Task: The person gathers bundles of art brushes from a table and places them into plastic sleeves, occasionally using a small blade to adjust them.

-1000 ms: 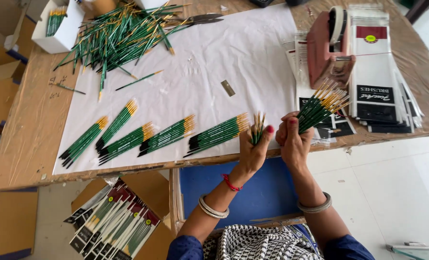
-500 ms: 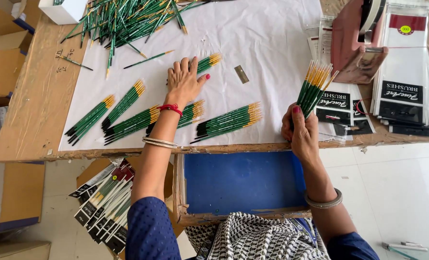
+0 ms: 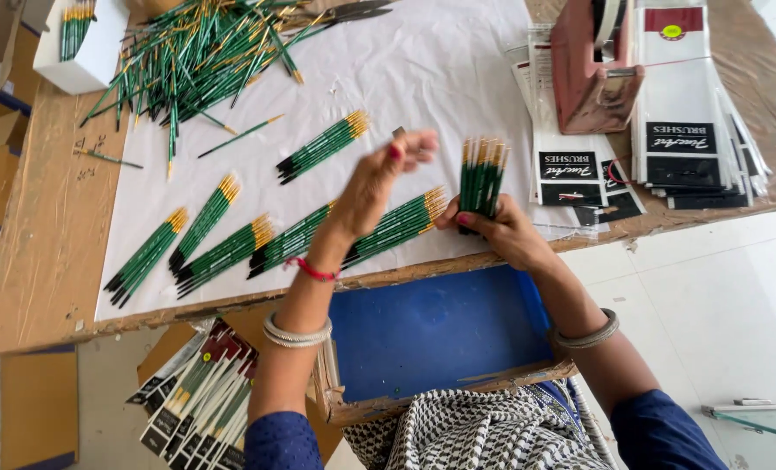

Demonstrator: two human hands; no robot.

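The right hand (image 3: 506, 235), right of centre in the frame, clenches around the lower end of a brush bundle (image 3: 482, 174), fingers wrapped tight, the bundle standing nearly upright with its yellow tips at the top. The left hand (image 3: 388, 174) is raised just left of that bundle, blurred, fingers loosely spread and released, holding nothing that can be made out; its fingertips sit near the bundle's upper half, and whether they touch it cannot be told.

Below and left of the left hand, sorted bundles (image 3: 222, 244) lie in a slanted row on the white sheet (image 3: 423, 70), one partly hidden under the wrist. A loose pile (image 3: 196, 52) of green brushes fills the upper left. A tape dispenser (image 3: 593, 70) and packaging sleeves (image 3: 680, 104) occupy the upper right. A blue tray (image 3: 431, 331) sits at lower centre.
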